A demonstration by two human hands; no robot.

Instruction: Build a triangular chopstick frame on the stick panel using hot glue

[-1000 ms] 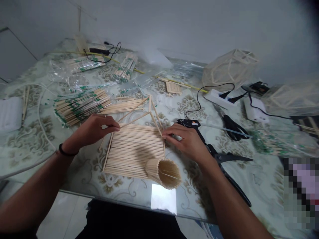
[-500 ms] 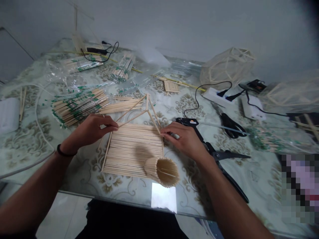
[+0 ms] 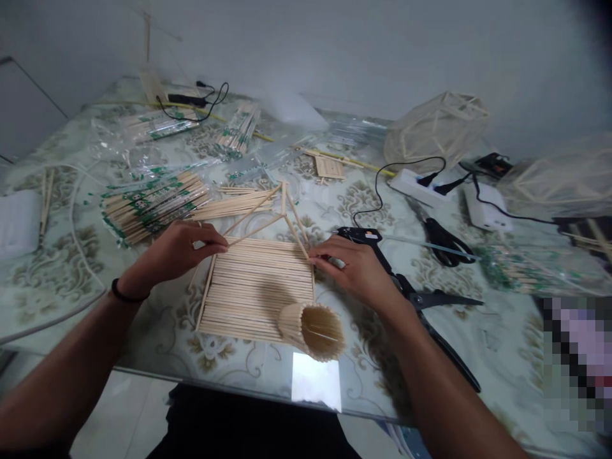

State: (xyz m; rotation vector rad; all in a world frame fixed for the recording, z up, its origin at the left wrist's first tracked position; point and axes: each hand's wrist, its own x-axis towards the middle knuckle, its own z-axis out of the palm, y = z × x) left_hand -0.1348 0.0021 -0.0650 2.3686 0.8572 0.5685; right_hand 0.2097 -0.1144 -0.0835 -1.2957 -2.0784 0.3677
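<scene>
Hands meet on a flat square panel of pale wooden sticks [image 3: 258,287], laid side by side, which lies on the glass-topped table with a green floral cloth [image 3: 478,331] right in front of us. Our left hand [image 3: 179,248], a black band [image 3: 125,294] at its wrist, is curled nearly closed. Its thumb and forefinger pinch the far left corner, where one of the thin slanted sticks [image 3: 282,210] starts upward. Our right hand [image 3: 356,268] is half closed, with its bent fingertips at the far right corner, at the foot of another slanted stick. We cannot tell whether it grips or only presses.

The slanted sticks lean together into a peak above the far edge, and we judge that a hand at each corner keeps them from tipping. A small round cup of upright sticks [image 3: 315,328] sits at the panel's near right corner, with its open mouth tilted towards us.

Just beyond the right hand lies a black glue gun [image 3: 363,237] (its cord runs back to a white power strip [image 3: 415,185]), with black-handled shears [image 3: 430,299] beside it, both within easy reach. To the left, near the left hand, lies a heap of sticks in clear wrappers with green print [image 3: 153,204]. The print is too small and blurred to read, and we can make out no other writing.
</scene>
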